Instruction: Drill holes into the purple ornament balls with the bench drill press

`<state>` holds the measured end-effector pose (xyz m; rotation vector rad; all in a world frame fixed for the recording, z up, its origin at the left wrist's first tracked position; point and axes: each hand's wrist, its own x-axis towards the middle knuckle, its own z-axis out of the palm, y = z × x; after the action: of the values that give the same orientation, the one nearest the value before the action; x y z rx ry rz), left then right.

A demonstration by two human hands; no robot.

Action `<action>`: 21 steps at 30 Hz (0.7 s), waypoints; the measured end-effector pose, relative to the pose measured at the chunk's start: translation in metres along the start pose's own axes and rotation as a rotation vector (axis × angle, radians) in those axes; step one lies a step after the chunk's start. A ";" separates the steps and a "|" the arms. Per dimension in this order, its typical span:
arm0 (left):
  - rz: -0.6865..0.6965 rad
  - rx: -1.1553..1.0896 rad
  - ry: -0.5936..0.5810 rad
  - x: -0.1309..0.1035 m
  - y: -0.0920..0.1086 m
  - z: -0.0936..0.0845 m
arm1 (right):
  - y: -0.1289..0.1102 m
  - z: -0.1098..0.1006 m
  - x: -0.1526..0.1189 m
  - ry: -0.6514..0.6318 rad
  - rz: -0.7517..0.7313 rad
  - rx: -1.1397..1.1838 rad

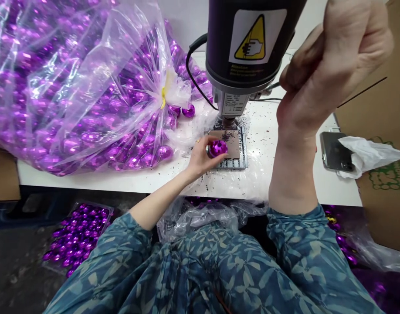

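Note:
Between the thumb and fingers of my left hand (203, 153) is a shiny purple faceted ball (218, 148), held over a brown board (233, 150) on the grey slotted base plate (242, 165). Just behind the ball, the chuck (228, 121) of a black drill press (244, 48) points down at the board; its tip is hard to make out. My right hand (337, 56) is raised beside the machine, closed in a fist around the feed lever (272, 87). Most of that lever is hidden by the fingers. Dark shavings lie on the board and around the plate.
A big clear bag (98, 87) of purple balls, tied with yellow, fills the left of the white table (121, 181). Below left is a tray of purple pieces (79, 235). On the right lie a phone (335, 150), crumpled tissue (366, 152) and a cardboard box (376, 117).

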<state>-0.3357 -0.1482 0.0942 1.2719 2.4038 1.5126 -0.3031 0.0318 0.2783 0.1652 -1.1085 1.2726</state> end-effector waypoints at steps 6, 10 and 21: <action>-0.067 0.397 -0.933 -0.095 0.046 -0.055 | 0.000 -0.007 -0.003 -0.050 0.046 0.038; -0.029 0.556 -0.922 -0.119 0.051 -0.073 | -0.001 -0.011 -0.005 -0.075 0.011 0.002; -0.276 0.780 -0.191 0.106 -0.032 -0.069 | -0.010 -0.001 -0.007 -0.031 0.048 -0.008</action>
<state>-0.4548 -0.1371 0.1455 1.0074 2.9645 0.3489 -0.2937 0.0238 0.2774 0.1537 -1.1497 1.3119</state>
